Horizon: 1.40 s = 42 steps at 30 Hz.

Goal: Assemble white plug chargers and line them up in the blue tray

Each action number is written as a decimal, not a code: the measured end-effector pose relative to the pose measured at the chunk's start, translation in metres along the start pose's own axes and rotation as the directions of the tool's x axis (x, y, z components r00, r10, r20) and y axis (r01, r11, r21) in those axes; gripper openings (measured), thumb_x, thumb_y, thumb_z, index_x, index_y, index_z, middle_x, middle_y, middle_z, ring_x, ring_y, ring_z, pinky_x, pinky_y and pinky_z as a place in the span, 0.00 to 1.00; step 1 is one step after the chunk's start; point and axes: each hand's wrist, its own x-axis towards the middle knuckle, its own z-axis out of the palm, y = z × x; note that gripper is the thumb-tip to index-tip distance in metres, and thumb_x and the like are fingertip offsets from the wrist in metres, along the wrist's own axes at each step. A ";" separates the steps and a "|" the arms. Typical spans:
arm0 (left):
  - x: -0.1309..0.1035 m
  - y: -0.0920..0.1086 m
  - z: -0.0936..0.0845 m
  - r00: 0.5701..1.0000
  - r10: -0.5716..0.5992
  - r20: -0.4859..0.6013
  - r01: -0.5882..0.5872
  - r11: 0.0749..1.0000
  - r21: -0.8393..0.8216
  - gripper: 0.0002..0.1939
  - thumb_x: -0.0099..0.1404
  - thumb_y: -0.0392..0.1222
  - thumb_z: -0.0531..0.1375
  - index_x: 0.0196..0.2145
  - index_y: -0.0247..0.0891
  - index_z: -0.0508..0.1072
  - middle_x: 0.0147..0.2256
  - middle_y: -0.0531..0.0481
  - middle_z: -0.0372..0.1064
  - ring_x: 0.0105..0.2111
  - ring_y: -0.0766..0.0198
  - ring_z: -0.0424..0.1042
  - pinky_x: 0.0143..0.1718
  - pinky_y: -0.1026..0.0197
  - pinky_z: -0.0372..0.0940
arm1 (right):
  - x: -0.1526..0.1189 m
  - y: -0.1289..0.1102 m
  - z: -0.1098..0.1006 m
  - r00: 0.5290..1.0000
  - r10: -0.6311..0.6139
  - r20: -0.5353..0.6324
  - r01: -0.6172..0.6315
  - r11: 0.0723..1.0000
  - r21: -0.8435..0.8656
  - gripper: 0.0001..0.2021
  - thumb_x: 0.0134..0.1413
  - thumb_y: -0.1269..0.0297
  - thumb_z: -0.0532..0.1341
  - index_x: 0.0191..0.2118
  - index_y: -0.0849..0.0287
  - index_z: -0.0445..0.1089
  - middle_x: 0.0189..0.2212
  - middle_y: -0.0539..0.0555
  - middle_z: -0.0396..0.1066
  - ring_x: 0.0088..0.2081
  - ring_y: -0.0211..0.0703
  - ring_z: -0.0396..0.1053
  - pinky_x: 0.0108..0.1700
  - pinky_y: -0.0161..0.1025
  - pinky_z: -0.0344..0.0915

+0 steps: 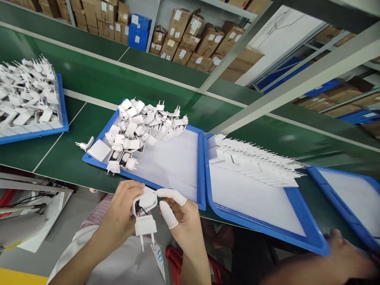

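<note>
My left hand (122,206) is closed around a white charger housing (148,200), whose open end shows wires and a bit of circuit board. Below the opening hangs a white plug cap (145,225) with two metal pins pointing down, joined by dark and red wires. My right hand (181,215) has white finger cots on thumb and forefinger. Its forefinger tip touches the housing's right edge, while the thumb sits apart just below. Ahead, a blue-rimmed tray (178,158) carries a heap of similar open chargers (130,132), some with loose caps.
To the right, another blue tray (252,202) holds rows of chargers (255,162), pins up. Beyond it lies a third tray (350,194), near a co-worker's hand (341,253). A full tray (63,107) stands far left. A metal post (297,83) slants above the green bench (89,89).
</note>
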 end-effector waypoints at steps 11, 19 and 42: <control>0.002 -0.001 0.011 0.969 0.081 -0.233 -0.058 0.993 0.102 0.17 0.63 0.28 0.57 0.47 0.44 0.62 0.46 0.45 0.68 0.43 0.55 0.67 0.41 0.54 0.65 | -0.030 -0.008 0.037 0.928 -0.298 -0.226 0.246 0.941 -0.232 0.24 0.62 0.72 0.56 0.62 0.50 0.61 0.48 0.58 0.73 0.44 0.46 0.75 0.43 0.39 0.74; 0.001 0.003 0.020 0.942 0.048 -0.331 -0.003 0.991 0.133 0.13 0.62 0.33 0.60 0.43 0.44 0.64 0.44 0.48 0.67 0.41 0.56 0.65 0.39 0.56 0.63 | -0.036 -0.008 0.044 0.938 -0.308 -0.159 0.276 0.942 -0.192 0.25 0.66 0.67 0.53 0.67 0.54 0.56 0.57 0.62 0.65 0.56 0.51 0.68 0.54 0.43 0.70; 0.000 0.003 0.000 0.989 0.047 -0.142 -0.040 0.998 0.053 0.18 0.62 0.27 0.58 0.46 0.43 0.62 0.46 0.47 0.65 0.44 0.56 0.64 0.43 0.56 0.63 | -0.023 -0.012 0.039 0.971 -0.212 -0.111 0.211 0.977 -0.022 0.26 0.50 0.79 0.56 0.55 0.50 0.64 0.46 0.52 0.65 0.42 0.41 0.70 0.39 0.34 0.70</control>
